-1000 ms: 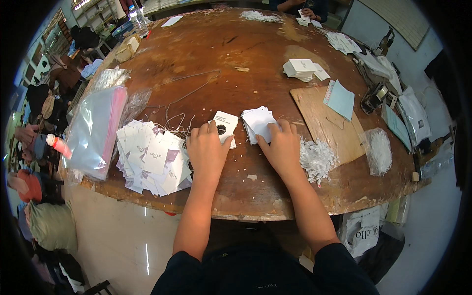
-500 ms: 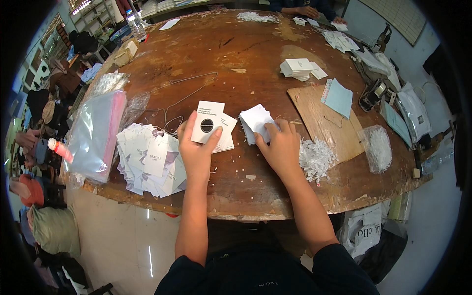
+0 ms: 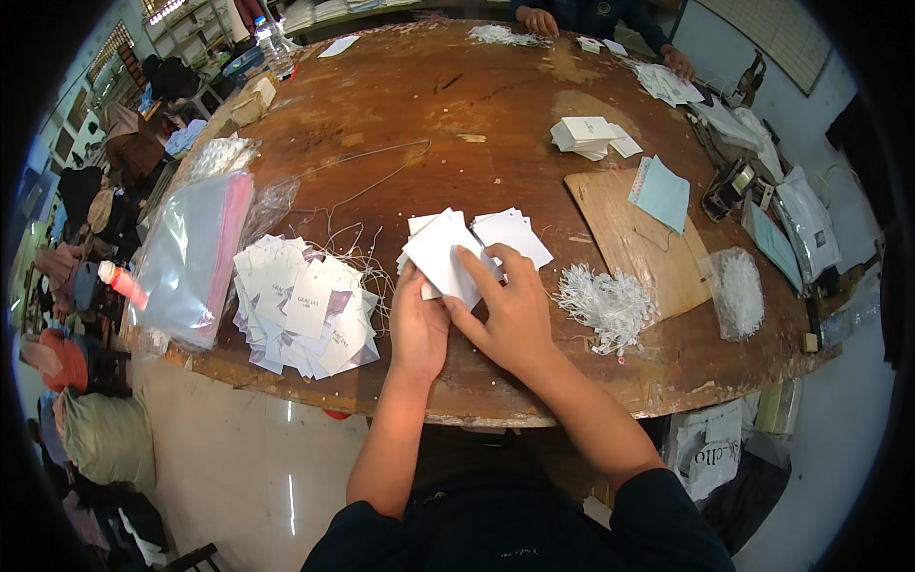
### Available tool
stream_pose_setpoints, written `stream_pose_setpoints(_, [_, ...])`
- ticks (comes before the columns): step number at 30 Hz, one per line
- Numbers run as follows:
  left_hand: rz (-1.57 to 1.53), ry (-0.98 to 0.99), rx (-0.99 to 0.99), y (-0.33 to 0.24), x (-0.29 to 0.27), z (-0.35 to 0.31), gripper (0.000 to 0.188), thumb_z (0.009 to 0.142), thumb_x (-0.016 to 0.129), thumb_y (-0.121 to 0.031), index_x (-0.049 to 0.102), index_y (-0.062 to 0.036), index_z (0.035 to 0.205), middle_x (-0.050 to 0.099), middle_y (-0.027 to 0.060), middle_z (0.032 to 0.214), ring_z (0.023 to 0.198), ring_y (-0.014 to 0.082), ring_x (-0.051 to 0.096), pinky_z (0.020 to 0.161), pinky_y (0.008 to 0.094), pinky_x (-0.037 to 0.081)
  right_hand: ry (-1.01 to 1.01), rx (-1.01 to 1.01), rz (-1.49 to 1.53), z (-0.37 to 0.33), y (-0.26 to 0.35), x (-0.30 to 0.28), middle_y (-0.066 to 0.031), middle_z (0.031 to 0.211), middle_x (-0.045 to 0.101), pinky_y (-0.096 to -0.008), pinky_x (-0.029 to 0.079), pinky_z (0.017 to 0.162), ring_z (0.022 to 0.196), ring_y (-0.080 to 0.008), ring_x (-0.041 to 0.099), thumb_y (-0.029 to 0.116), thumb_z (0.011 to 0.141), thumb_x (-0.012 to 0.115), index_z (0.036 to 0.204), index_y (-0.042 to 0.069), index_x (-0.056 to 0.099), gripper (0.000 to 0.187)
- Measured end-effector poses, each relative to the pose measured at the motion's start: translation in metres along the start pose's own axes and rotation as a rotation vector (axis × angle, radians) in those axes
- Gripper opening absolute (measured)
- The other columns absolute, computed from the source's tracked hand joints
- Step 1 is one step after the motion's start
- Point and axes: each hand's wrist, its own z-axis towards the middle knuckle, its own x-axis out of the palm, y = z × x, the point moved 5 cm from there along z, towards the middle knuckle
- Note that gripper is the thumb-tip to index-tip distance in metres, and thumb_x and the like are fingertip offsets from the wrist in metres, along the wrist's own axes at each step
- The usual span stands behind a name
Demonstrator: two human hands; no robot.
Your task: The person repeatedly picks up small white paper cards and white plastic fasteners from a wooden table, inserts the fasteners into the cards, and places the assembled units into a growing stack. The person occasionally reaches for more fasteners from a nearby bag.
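My left hand (image 3: pixel 420 326) is closed around a few white hang tags (image 3: pixel 444 250), gripping them from below and from the left. Over the same tags lies my right hand (image 3: pixel 510 310), with its thumb and fingertips pressed on the top blank face. Just behind my right fingers is a stack of blank white tags (image 3: pixel 519 238) on the table. Left of my hands spreads a pile of printed hang tags (image 3: pixel 305 307) with loose grey strings (image 3: pixel 367 250) trailing from it. A heap of white tag strings (image 3: pixel 607 307) lies right of my right hand.
Clear plastic bags (image 3: pixel 195 257) lie at the left of the wooden table (image 3: pixel 410 124). A brown board (image 3: pixel 658 259) with a light blue notebook (image 3: pixel 660 195) and a bagged bundle of strings (image 3: pixel 738 294) are at the right. A co-worker's hands (image 3: pixel 541 22) show at the far edge.
My left hand has moved right, and its tags now show a blank face instead of the printed black circle. My right hand has moved left from the blank stack onto them.
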Motion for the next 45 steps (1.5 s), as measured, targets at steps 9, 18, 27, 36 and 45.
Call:
stream_pose_setpoints(9, [0.121,-0.061,0.013,0.007,-0.005,-0.001,0.032,0.107,0.048,-0.028,0.05,-0.0037,0.128,0.06,0.0086,0.123,0.11,0.0152,0.061,0.093,0.0328,0.052,0.084,0.004,-0.038,-0.004,0.008,0.006,-0.0164,0.116,0.056,-0.0397,0.046,0.079,0.09,-0.0292,0.055,0.029,0.077,0.079,0.128,0.011,0.065,0.056])
stream_pose_setpoints(18, [0.136,-0.074,0.041,0.012,-0.005,-0.005,0.036,0.105,0.053,-0.027,0.055,0.0005,0.128,0.063,0.0082,0.121,0.109,0.0125,0.061,0.094,0.0314,0.05,-0.078,0.096,0.178,0.003,-0.01,0.002,-0.0131,0.103,0.06,-0.0358,0.05,0.07,0.082,-0.0262,0.058,0.014,0.085,0.075,0.12,0.003,0.062,0.038])
stream_pose_setpoints(27, [0.166,-0.055,0.058,0.012,-0.006,-0.005,0.035,0.105,0.055,-0.026,0.056,0.0007,0.127,0.063,0.0075,0.121,0.109,0.0112,0.06,0.094,0.0297,0.049,-0.049,0.132,0.196,0.0,-0.011,0.004,-0.0121,0.095,0.062,-0.0364,0.048,0.07,0.08,-0.0262,0.059,0.015,0.086,0.073,0.118,0.003,0.061,0.036])
stream_pose_setpoints(36, [0.159,-0.065,0.066,0.014,-0.006,-0.008,0.036,0.105,0.055,-0.026,0.056,0.0016,0.128,0.063,0.008,0.122,0.108,0.0112,0.06,0.094,0.0296,0.048,-0.068,0.103,0.169,0.003,-0.017,-0.004,-0.0113,0.094,0.064,-0.0383,0.047,0.072,0.08,-0.0266,0.058,0.013,0.086,0.072,0.117,0.004,0.061,0.034])
stream_pose_setpoints(45, [0.291,-0.12,0.006,0.015,-0.013,-0.035,0.037,0.104,0.057,-0.025,0.056,0.0021,0.13,0.062,0.0084,0.125,0.114,0.0136,0.058,0.1,0.0323,0.045,-0.02,0.223,-0.358,-0.018,-0.085,-0.071,-0.0093,0.091,0.068,-0.0401,0.043,0.075,0.088,-0.0298,0.06,0.015,0.083,0.074,0.093,0.006,0.072,0.014])
